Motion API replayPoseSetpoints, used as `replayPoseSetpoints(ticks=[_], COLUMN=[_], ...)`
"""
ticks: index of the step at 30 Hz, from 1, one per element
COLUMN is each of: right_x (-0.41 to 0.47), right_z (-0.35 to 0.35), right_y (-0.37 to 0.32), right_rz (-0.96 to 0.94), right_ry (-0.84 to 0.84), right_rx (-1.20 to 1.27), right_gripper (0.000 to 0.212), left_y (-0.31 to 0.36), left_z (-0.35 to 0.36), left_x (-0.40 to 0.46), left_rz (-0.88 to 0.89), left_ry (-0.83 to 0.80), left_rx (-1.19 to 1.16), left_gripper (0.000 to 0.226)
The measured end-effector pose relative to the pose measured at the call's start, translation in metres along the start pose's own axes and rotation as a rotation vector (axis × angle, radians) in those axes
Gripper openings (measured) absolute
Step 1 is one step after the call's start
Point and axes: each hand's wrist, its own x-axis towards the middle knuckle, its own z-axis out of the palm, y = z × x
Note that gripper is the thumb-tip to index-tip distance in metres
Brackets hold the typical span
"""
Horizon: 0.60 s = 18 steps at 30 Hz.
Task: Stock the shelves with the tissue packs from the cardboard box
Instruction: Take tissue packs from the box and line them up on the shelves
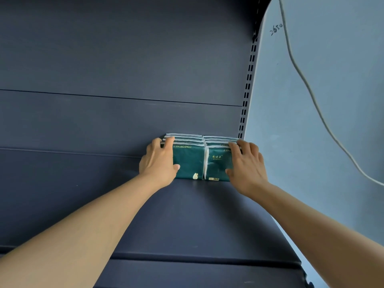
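Two rows of green tissue packs (191, 161) stand upright at the back right of a dark blue shelf (187, 215), against the back panel. My left hand (160, 161) grips the left end of the left row, fingers over the tops and thumb on the front pack. The right row's right end is held the same way by my right hand (245, 163), fingers over the top edges and thumb on the front face. The cardboard box is out of view.
The shelf's slotted upright (248, 88) runs up just right of the packs. Beyond it is a pale wall (332, 100) with a hanging white cable (307, 84) and handwritten numbers. The shelf's front lip (207, 259) lies near my forearms.
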Motion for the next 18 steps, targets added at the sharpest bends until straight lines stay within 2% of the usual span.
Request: replayPoseSetpoints(ticks=[7,18], right_x=[-0.013,-0.087], right_z=[-0.025,-0.108], right_y=[-0.011,-0.043], right_rz=[0.014,0.002], right_ry=[-0.032,-0.024], right_rx=[0.013,0.071], right_gripper=[0.076,0.066], left_y=[0.008,0.043], left_z=[-0.023,-0.083], left_x=[-0.008,-0.091], left_rz=[-0.012,0.249], left_ry=[-0.002,0.019], left_rx=[0.078,0.001], left_gripper=[0.073,0.061])
